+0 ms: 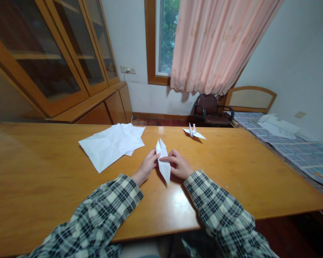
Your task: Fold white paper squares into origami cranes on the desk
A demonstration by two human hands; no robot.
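Note:
Between my two hands is a piece of folded white paper (164,170), long and narrow, with pointed ends and a split at its far tip. My left hand (148,164) pinches its left edge. From the other side my right hand (179,165) grips it, the index finger lying across the middle and the other fingers curled at the right edge. To the far right of my hands a finished paper crane (193,133) stands with its wings spread. Several creased white paper sheets (110,145) lie in an overlapping pile to the left.
All this is on a glossy wooden table (54,193). A glass-door cabinet (70,89) rises behind it at the left. Beyond the far edge are a brown armchair (207,107) and a pink curtain (210,46). A bed (288,138) with a checked cover stands at the right.

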